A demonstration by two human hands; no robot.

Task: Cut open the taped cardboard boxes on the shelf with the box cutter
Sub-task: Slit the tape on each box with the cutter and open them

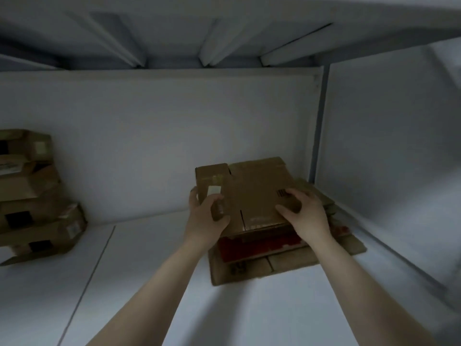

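A flattened brown cardboard box (252,193) lies on top of a stack of flattened cardboard (287,262) at the right of the white shelf (139,270). My left hand (207,217) grips the top box's left flap, thumb on top. At the near right corner, beside a barcode, my right hand (305,216) holds the same box with curled fingers. A red printed sheet (252,244) shows under the top box. No box cutter is in view.
A pile of opened cardboard boxes (32,196) stands at the left edge of the shelf. The shelf's back wall (159,136) and right side panel (389,151) close the space. Another shelf board (224,28) hangs low overhead.
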